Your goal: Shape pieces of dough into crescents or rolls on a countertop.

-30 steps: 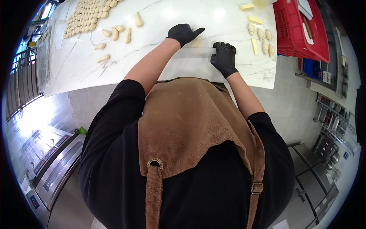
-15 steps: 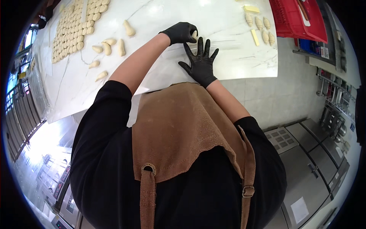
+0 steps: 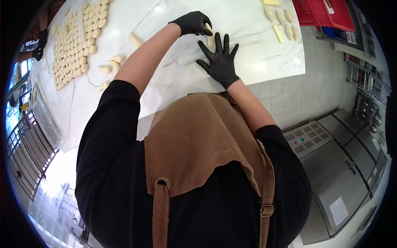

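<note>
Dough point(image 3: 209, 28) sits pinched in the left hand point(image 3: 191, 24), curled nearly closed over the table point(image 3: 273, 62). I see the right hand point(image 3: 223, 66) just beside it, fingers spread wide, gripping nothing. The red crate point(image 3: 305, 14) holds a brown stick point(image 3: 329, 3).

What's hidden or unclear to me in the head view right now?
All in the head view:
Held dough piece: partly covered by the left hand.
Right hand: its palm side is turned away, so contact is unclear.
Longer dough piece: partly behind the left forearm.
Red crate: cut off by the upper edge.
Co-worker's hand: too small to tell its grip.
</note>
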Demonstrator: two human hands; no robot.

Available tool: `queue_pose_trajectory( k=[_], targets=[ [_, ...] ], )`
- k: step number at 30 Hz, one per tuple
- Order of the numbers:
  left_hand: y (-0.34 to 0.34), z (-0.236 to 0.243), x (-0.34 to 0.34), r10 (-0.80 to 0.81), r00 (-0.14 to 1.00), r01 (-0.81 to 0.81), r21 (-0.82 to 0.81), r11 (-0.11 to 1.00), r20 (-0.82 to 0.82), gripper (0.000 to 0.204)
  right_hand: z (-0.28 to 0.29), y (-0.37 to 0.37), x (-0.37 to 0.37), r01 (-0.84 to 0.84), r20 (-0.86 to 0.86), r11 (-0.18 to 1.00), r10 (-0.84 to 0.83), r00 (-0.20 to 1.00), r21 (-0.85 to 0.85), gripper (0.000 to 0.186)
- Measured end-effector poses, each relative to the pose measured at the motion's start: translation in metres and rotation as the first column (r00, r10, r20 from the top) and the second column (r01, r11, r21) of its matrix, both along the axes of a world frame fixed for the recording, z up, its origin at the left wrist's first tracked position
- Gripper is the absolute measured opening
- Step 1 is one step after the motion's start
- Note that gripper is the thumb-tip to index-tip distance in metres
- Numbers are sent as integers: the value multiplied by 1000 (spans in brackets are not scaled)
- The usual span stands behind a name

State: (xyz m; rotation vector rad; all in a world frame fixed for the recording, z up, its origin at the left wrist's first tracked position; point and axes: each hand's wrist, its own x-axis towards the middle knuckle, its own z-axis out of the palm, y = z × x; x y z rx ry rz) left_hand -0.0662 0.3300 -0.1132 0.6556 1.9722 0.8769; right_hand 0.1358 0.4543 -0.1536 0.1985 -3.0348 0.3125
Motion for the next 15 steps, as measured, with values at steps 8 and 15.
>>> queue_pose_trajectory(
  k=[8,15],
  targets=[
    [-1,-2,-30,30,997,-32,23,999,73,27,-6,-9,-41,26,-99,1000,-26,995,-1,74],
    [-4,-12,-39,60,993,-69,84,994,101,28,3,-6,-63,14,-61,1000,-15,998,-17,76]
  ],
)
